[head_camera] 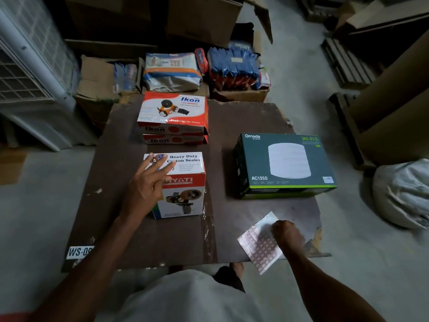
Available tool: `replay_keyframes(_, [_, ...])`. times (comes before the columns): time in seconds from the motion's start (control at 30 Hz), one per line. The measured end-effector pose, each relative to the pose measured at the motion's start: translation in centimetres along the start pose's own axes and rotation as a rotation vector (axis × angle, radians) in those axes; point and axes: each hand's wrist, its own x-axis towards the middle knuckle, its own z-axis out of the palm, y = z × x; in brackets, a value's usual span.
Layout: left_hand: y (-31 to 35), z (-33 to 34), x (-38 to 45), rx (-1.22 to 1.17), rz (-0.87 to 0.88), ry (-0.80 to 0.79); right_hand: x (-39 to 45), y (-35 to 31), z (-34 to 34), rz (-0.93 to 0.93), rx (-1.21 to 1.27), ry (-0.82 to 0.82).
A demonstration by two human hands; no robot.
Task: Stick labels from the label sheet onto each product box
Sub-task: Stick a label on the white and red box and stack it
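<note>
While the label sheet (260, 242) lies flat at the 5 o'clock corner of the worktop (220, 126), the right hand (287, 234) rests on it, fingers clenched, apparently picking at a label; whether one is lifted cannot be told. At 9 o'clock of the sheet, the left hand (148, 182) presses straight, released fingers on the carton sealer box (183, 182). Two stacked Ikon boxes (174, 119) sit at 12 o'clock, the Omada box (285, 163) at 2. Next move calls for peeling one label cleanly and carrying it to a box.
</note>
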Motion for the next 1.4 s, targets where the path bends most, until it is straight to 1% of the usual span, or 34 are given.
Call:
replay_keyframes(0.17, [-0.1,0.1,-0.3,0.001,-0.01,0.003,0.6,0.3,0.8,-0.062,-0.109,0.017])
replay_keyframes(0.37, [-0.2,0.1,-0.3,0.017,-0.018,-0.015,1.1,0.6,0.9,-0.149,-0.195,-0.017])
replay_keyframes(0.6, [-0.5,0.2,-0.1,-0.012,-0.018,-0.02,0.9,0.4,0.1,-0.142,-0.162,-0.079])
replay_keyframes(0.77, [-1.0,0.5,-0.4,-0.005,0.012,-0.001,1.2,0.4,-0.1,-0.153,-0.098,-0.088])
replay_keyframes(0.87, [-1.0,0.5,-0.5,-0.009,0.012,-0.002,1.6,1.1,0.1,-0.157,-0.069,-0.057])
replay_keyframes(0.97, [-0.8,0.3,-0.7,-0.006,0.013,-0.003,1.2,0.3,-0.3,-0.178,0.045,0.061])
replay_keyframes(1.03, [-0.7,0.3,-0.8,-0.008,0.014,0.005,0.0,-2.1,-1.4,-0.229,0.178,0.138])
replay_keyframes(1.07, [-0.7,0.3,-0.9,-0.012,0.016,0.014,-0.8,-3.7,-2.2,-0.24,0.25,0.142])
replay_keyframes(1.17, [-0.7,0.4,-1.0,-0.014,0.032,0.039,-3.1,-8.8,-4.4,-0.278,0.404,0.133])
replay_keyframes(1.23, [-0.8,0.5,-0.9,-0.02,0.031,0.041,-4.5,-12.2,-5.5,-0.329,0.579,0.091])
replay_keyframes(1.3, [-0.8,0.5,-0.9,-0.029,0.028,0.038,-6.1,-15.7,-6.9,-0.418,0.738,0.026])
replay_keyframes(1.4, [-0.7,0.5,-0.8,-0.036,0.032,0.05,-8.4,-20.4,-9.0,-0.58,0.887,-0.08])
